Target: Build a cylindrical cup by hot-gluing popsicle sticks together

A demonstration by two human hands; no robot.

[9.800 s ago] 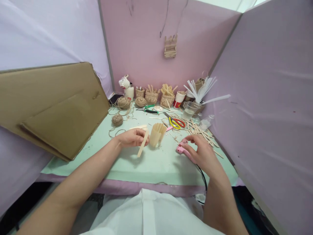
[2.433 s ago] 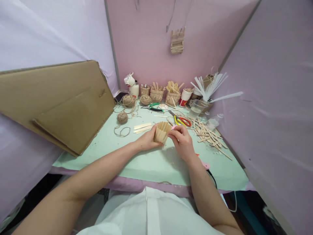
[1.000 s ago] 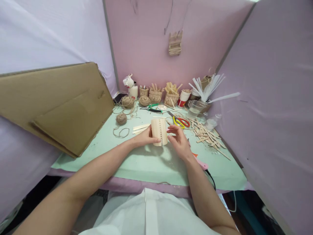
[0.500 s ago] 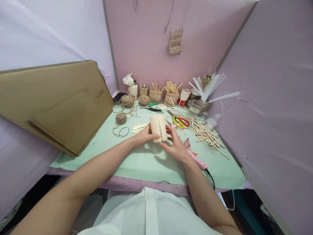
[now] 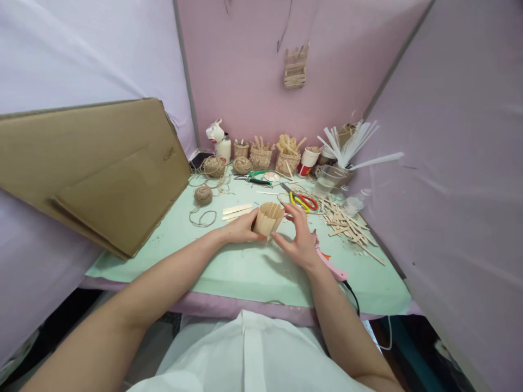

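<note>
A round cup made of pale wooden sticks [image 5: 267,222] is between my hands, its scalloped open top tipped toward me so the inside shows. My left hand [image 5: 245,226] grips its left side, with the thumb along the lower front. Beside the cup's right side is my right hand [image 5: 297,239], fingers curved and apart, the thumb close to the cup's lower edge; whether it touches cannot be made out. Several flat wooden sticks [image 5: 237,210] lie just behind my left hand. To the right of my right wrist rests a pink glue gun [image 5: 332,268] with a black cord.
Twine balls [image 5: 203,195], green-handled pliers [image 5: 259,181] and scissors [image 5: 304,202] lie farther back. A heap of thin sticks [image 5: 347,226] covers the right side. Stick-filled cups [image 5: 288,160] line the pink wall. A large cardboard sheet [image 5: 102,174] leans at left.
The cup has tilted from showing its side, with a beaded-looking seam, to showing its open top. My right fingers have spread and lifted slightly away from it.
</note>
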